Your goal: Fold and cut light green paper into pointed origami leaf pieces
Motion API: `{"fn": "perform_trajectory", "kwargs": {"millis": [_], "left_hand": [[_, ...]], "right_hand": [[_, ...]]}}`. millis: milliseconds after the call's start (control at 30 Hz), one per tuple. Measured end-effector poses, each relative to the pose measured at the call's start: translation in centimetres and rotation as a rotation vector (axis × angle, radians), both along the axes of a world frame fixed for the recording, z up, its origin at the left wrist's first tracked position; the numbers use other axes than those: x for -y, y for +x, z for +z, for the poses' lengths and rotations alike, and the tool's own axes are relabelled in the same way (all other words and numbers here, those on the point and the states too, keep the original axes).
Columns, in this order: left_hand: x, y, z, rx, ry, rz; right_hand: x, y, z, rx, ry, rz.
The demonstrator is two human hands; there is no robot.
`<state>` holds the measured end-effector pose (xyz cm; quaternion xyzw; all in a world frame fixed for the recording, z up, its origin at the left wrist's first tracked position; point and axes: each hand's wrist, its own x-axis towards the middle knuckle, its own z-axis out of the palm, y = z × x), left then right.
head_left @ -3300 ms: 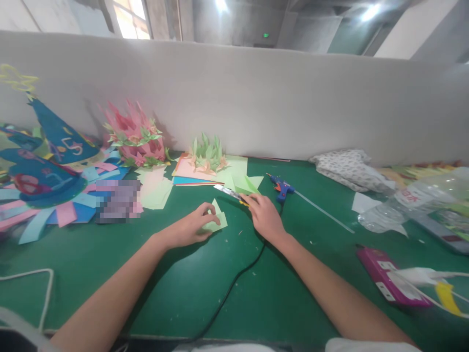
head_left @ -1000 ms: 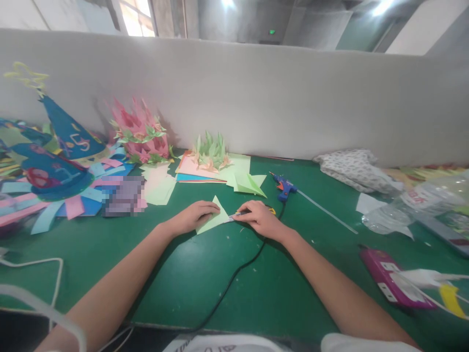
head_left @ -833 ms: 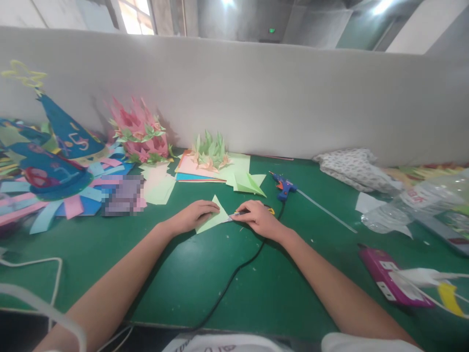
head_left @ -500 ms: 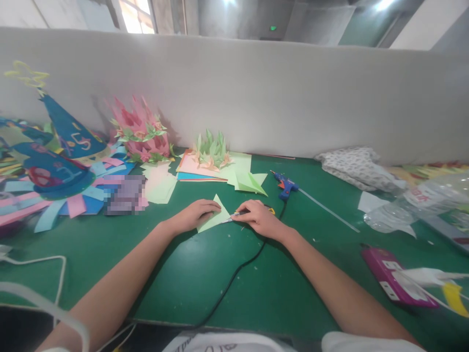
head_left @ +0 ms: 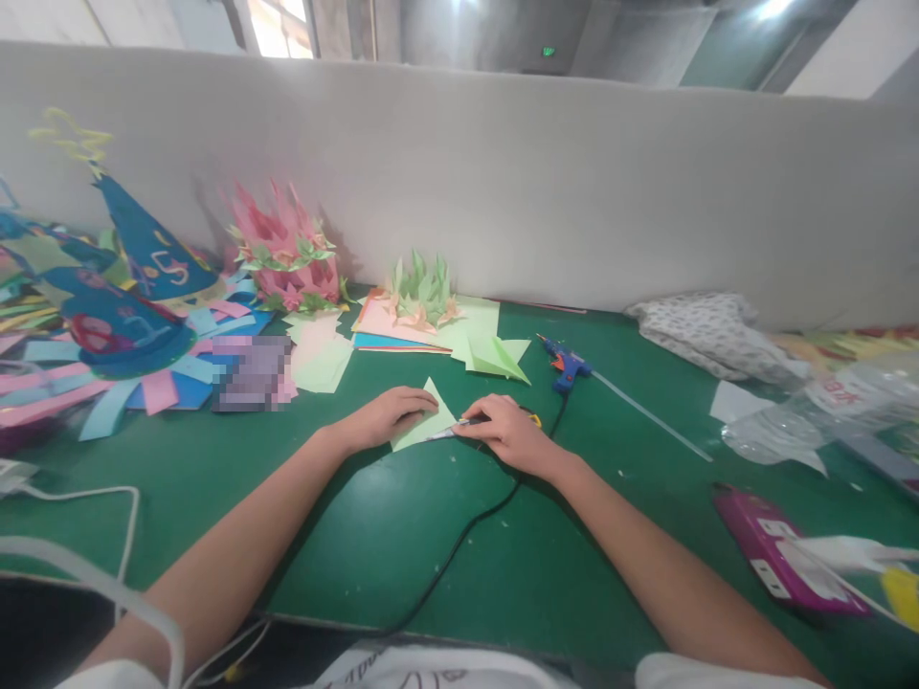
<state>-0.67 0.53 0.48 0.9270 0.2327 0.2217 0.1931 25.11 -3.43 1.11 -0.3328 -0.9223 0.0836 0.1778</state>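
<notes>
A pale green paper triangle (head_left: 429, 420) lies on the table under the fingers of my left hand (head_left: 400, 413). These fingers are stretched out flat and press on its left side. My right hand (head_left: 508, 431) is closed around what look like scissors (head_left: 442, 433), mostly hidden by my palm. Their silver blade tapers leftward along the paper's lower right edge, and a yellow bit of handle shows behind my knuckles. I cannot tell whether the blade is under the paper or beside it.
A blue glue gun (head_left: 567, 366) with a black cord (head_left: 459, 541) lies behind my right hand. Folded green paper (head_left: 495, 358) and a green paper crown (head_left: 420, 297) stand farther back. Party hats (head_left: 154, 254) are at left; a plastic bottle (head_left: 811, 411) and purple power strip (head_left: 782, 555) at right.
The blade has slid slightly left along the triangle's lower edge, with my right hand closer to the paper. My left hand keeps its hold; the whole view has shifted a little.
</notes>
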Motion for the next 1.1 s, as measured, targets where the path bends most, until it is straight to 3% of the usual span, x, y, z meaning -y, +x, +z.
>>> {"fn": "perform_trajectory", "kwargs": {"millis": [800,1100], "left_hand": [[0.0,0.0,0.4,0.015,-0.040,-0.010],[-0.2,0.0,0.1,0.002,-0.052,-0.005]], "right_hand": [[0.5,-1.9,0.1,0.047,0.044,0.038],[0.6,-1.1,0.8,-0.009,-0.020,0.145]]}}
